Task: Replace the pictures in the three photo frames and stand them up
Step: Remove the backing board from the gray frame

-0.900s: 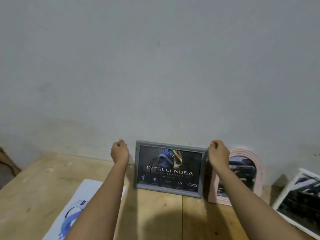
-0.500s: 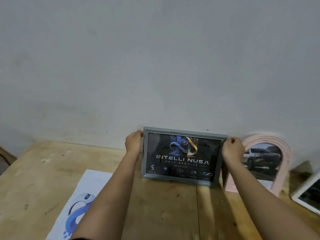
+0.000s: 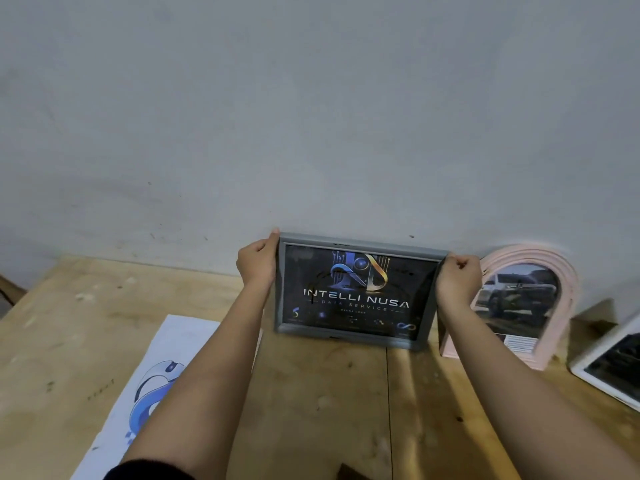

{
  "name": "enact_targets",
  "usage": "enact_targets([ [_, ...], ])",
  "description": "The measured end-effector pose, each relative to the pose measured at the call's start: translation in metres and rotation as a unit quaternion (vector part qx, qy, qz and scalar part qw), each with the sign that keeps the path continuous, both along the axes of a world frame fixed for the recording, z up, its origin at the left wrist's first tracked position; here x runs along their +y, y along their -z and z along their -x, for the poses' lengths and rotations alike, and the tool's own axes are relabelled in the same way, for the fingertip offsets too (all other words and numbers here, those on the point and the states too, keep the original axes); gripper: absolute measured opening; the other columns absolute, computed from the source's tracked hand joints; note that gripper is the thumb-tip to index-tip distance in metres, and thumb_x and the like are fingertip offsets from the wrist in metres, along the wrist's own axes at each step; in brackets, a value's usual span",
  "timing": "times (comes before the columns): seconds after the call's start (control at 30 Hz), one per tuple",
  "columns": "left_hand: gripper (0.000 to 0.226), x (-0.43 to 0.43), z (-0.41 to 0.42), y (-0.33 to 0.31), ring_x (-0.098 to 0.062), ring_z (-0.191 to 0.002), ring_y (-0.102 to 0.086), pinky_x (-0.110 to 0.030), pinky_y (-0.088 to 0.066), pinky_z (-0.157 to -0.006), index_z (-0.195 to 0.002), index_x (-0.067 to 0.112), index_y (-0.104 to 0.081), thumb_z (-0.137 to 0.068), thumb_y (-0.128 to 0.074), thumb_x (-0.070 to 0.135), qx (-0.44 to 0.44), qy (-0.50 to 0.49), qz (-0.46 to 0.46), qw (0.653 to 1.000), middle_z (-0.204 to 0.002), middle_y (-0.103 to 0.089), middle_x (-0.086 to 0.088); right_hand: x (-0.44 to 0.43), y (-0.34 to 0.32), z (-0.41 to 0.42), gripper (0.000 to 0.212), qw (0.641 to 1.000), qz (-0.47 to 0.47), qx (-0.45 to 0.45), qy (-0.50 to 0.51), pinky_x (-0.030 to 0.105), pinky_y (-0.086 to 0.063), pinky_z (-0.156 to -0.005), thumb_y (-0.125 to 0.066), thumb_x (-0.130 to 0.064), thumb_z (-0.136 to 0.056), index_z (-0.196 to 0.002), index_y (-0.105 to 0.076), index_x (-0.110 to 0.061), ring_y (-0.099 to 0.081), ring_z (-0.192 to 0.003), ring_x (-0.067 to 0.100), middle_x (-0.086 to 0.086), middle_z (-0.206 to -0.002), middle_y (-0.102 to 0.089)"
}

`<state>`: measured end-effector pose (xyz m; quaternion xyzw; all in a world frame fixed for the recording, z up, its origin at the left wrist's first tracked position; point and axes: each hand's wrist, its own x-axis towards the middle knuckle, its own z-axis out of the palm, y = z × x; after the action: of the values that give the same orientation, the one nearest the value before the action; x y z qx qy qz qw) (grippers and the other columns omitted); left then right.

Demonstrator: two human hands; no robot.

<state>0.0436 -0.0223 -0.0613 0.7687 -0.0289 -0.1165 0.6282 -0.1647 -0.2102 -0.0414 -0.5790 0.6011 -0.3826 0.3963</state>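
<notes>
Currently left hand [image 3: 258, 264] and right hand [image 3: 458, 279] each grip grey frame [image 3: 356, 296] between them; uneven release could tip it into pink frame [image 3: 568, 289] just beside right hand.

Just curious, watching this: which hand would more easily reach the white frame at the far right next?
The right hand, probably. It grips the grey frame on its right side, nearer the white frame; the left hand grips the far side and would cross over.
</notes>
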Motion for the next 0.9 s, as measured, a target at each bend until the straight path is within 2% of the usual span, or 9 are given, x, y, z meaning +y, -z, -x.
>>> enact_targets([
  [0.1,0.055,0.010,0.008,-0.003,-0.019,-0.061,-0.029,-0.029,-0.027,-0.059,-0.051,0.017,-0.030,-0.084,-0.063,0.045,0.004,-0.015,0.007,1.000,-0.057,-0.028,-0.005,0.006,-0.003,0.005,0.009,1.000,0.002,-0.009,-0.005,0.027,-0.033,-0.075,-0.043,-0.014,-0.097,-0.090,-0.046,-0.010,-0.052,-0.100,0.031,0.022,-0.112,-0.056],
  [0.17,0.052,0.018,0.015,-0.010,-0.018,-0.062,-0.033,-0.030,-0.039,-0.063,-0.052,0.014,-0.038,-0.079,-0.065,0.049,-0.004,-0.023,0.014,1.000,-0.058,-0.031,-0.006,0.012,-0.011,0.012,0.010,0.999,0.002,-0.030,-0.008,0.031,-0.037,-0.078,-0.043,-0.015,-0.097,-0.092,-0.048,-0.009,-0.052,-0.095,0.029,0.021,-0.112,-0.054],
  [0.27,0.052,0.029,0.027,-0.028,-0.017,-0.062,-0.038,-0.045,-0.053,-0.080,-0.052,0.014,-0.044,-0.069,-0.066,0.058,-0.019,-0.027,0.017,0.999,-0.059,-0.037,-0.008,0.017,-0.033,0.028,0.011,0.999,0.023,-0.047,-0.009,0.022,-0.028,-0.070,-0.044,-0.014,-0.097,-0.089,-0.050,-0.009,-0.047,-0.091,0.023,0.021,-0.115,-0.054],
  [0.33,0.051,0.033,0.044,-0.044,-0.017,-0.062,-0.038,-0.043,-0.053,-0.078,-0.054,0.013,-0.047,-0.068,-0.066,0.058,-0.030,-0.034,0.024,0.999,-0.060,-0.038,-0.008,0.019,-0.049,0.046,0.015,0.998,0.030,-0.058,-0.014,0.017,-0.023,-0.062,-0.044,-0.013,-0.096,-0.082,-0.047,-0.012,-0.047,-0.090,0.022,0.020,-0.116,-0.055],
  [0.4,0.049,0.035,0.071,-0.063,-0.017,-0.062,-0.038,-0.033,-0.047,-0.071,-0.057,0.012,-0.048,-0.072,-0.067,0.054,-0.040,-0.043,0.039,0.998,-0.061,-0.038,-0.008,0.020,-0.063,0.069,0.010,0.997,0.030,-0.069,-0.015,0.020,-0.025,-0.063,-0.044,-0.010,-0.094,-0.089,-0.052,-0.009,-0.050,-0.092,0.024,0.018,-0.116,-0.056],
  [0.53,0.047,0.031,0.141,-0.081,-0.018,-0.062,-0.038,-0.029,-0.033,-0.062,-0.058,0.013,-0.042,-0.079,-0.066,0.048,-0.050,-0.061,0.036,0.996,-0.063,-0.036,-0.009,0.018,-0.072,0.134,0.009,0.996,0.022,-0.086,-0.011,0.035,-0.037,-0.087,-0.045,-0.012,-0.091,-0.091,-0.053,-0.007,-0.053,-0.101,0.032,0.018,-0.113,-0.057],
  [0.6,0.048,0.025,0.180,-0.082,-0.019,-0.062,-0.034,-0.030,-0.028,-0.061,-0.056,0.015,-0.038,-0.080,-0.065,0.047,-0.048,-0.059,0.034,0.997,-0.063,-0.034,-0.009,0.014,-0.070,0.171,0.007,0.996,0.021,-0.087,-0.009,0.038,-0.040,-0.092,-0.046,-0.016,-0.092,-0.088,-0.049,-0.010,-0.053,-0.103,0.032,0.018,-0.112,-0.056],
  [0.77,0.052,-0.006,0.296,-0.072,-0.019,-0.059,-0.025,-0.033,-0.019,-0.056,-0.053,0.017,-0.028,-0.089,-0.056,0.042,-0.075,-0.029,0.010,0.997,-0.057,-0.027,-0.006,0.000,-0.061,0.285,0.007,0.997,0.023,-0.070,0.032,0.026,-0.032,-0.076,-0.048,-0.015,-0.093,-0.090,-0.051,-0.009,-0.053,-0.102,0.029,0.015,-0.115,-0.056],
  [0.9,0.051,-0.026,0.371,-0.064,-0.017,-0.053,-0.029,-0.033,-0.022,-0.051,-0.049,0.018,-0.036,-0.093,-0.052,0.038,-0.101,-0.017,0.010,0.995,-0.050,-0.033,-0.002,-0.010,-0.053,0.356,0.019,0.996,0.053,-0.043,0.059,0.025,-0.032,-0.072,-0.052,-0.024,-0.093,-0.093,-0.058,-0.005,-0.052,-0.087,0.023,0.008,-0.096,-0.060],
])
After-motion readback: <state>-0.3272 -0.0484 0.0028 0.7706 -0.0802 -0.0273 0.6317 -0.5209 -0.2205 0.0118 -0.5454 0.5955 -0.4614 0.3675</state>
